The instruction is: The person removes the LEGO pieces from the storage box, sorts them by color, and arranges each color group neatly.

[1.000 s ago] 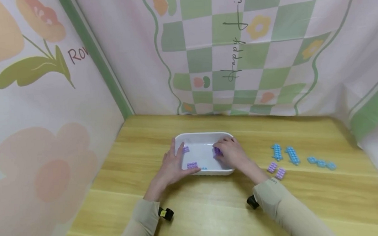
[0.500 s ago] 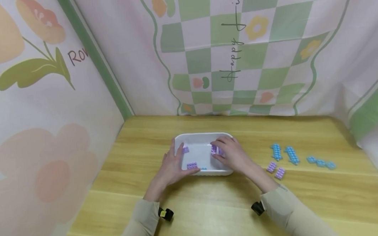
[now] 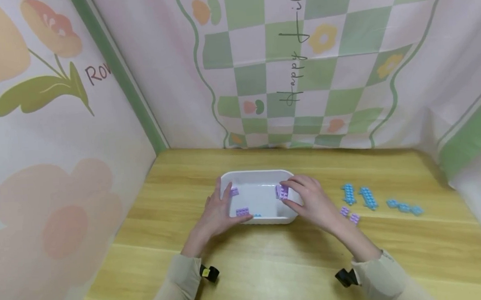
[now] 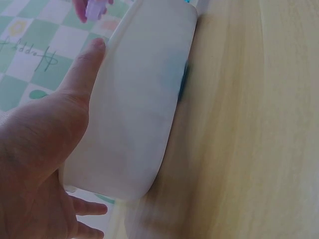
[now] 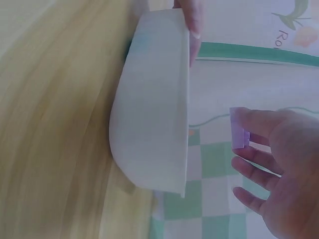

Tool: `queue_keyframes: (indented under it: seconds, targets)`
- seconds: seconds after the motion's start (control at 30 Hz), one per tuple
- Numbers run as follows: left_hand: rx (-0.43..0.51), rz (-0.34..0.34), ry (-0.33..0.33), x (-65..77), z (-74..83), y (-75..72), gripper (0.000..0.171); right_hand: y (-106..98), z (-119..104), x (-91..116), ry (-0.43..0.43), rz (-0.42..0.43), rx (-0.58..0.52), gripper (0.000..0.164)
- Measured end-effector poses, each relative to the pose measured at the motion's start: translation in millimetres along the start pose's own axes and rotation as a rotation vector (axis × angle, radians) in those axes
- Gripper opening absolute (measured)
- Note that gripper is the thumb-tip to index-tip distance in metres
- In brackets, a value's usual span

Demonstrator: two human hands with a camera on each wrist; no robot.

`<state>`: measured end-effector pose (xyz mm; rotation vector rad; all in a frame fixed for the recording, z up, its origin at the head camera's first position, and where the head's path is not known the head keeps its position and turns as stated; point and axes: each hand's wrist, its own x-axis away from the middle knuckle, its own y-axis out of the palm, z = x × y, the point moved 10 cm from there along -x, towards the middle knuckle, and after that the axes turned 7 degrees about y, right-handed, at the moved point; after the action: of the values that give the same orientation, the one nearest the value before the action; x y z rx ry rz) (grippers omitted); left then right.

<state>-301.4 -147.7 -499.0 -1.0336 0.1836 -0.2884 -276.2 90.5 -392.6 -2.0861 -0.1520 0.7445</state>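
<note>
My right hand (image 3: pixel 314 200) pinches a purple building block (image 3: pixel 282 192) between thumb and fingers, over the right end of a white tray (image 3: pixel 264 220). In the right wrist view the building block (image 5: pixel 238 130) is raised above the tray's rim, studs toward the palm. My left hand (image 3: pixel 218 217) rests on the tray's left end, fingers spread over the rim and thumb along the front edge. Inside the tray lie a purple block (image 3: pixel 242 211) near the front, another purple block (image 3: pixel 234 191) at the left, and a blue piece (image 3: pixel 258 215) mostly hidden by the front wall.
On the wooden table (image 3: pixel 271 266), right of the tray, lie two studded blue pieces (image 3: pixel 367 198), a row of lighter blue pieces (image 3: pixel 404 206) and two small purple blocks (image 3: pixel 354 218). A patterned curtain (image 3: pixel 285 75) hangs behind the table.
My right hand has drawn back to the right and lifted the purple block, which now shows more plainly between its fingertips. My left hand has stayed on the tray.
</note>
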Motion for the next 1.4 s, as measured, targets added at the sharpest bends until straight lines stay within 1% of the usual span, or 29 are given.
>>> queue_keyframes:
  seconds: [0.1,0.2,0.37,0.5,0.73,0.87,0.97,1.17,1.27,1.4]
  targets:
    - [0.001,0.002,0.003,0.2,0.5,-0.3,0.129,-9,0,6,0.002,0.027,-0.005,0.043]
    - [0.001,0.005,0.005,0.3,0.9,-0.5,0.130,-14,2,12,0.022,0.033,-0.005,0.044]
    - [0.002,0.010,0.005,0.3,0.5,-0.2,0.130,-22,11,23,0.076,0.037,-0.011,0.047]
    - [0.006,0.010,0.000,0.7,-1.1,0.5,0.131,-28,19,30,0.102,0.052,-0.016,0.048]
    - [-0.001,0.010,-0.002,1.2,-1.0,0.1,0.131,-41,30,45,0.091,0.114,-0.014,0.050]
    - [-0.004,0.005,-0.002,1.6,-1.0,0.8,0.131,-48,38,60,0.076,0.155,0.011,0.053]
    - [-0.002,0.003,0.004,1.4,-0.3,1.7,0.130,-54,49,74,0.099,0.174,0.028,0.055]
    - [0.000,0.004,0.004,1.5,1.6,0.7,0.129,-67,75,99,0.145,0.210,0.021,0.060]
    - [0.001,0.007,0.004,1.0,1.9,0.1,0.129,-71,88,110,0.175,0.210,0.031,0.062]
    - [-0.004,0.009,0.002,0.6,1.3,0.6,0.129,-75,104,121,0.221,0.185,0.037,0.060]
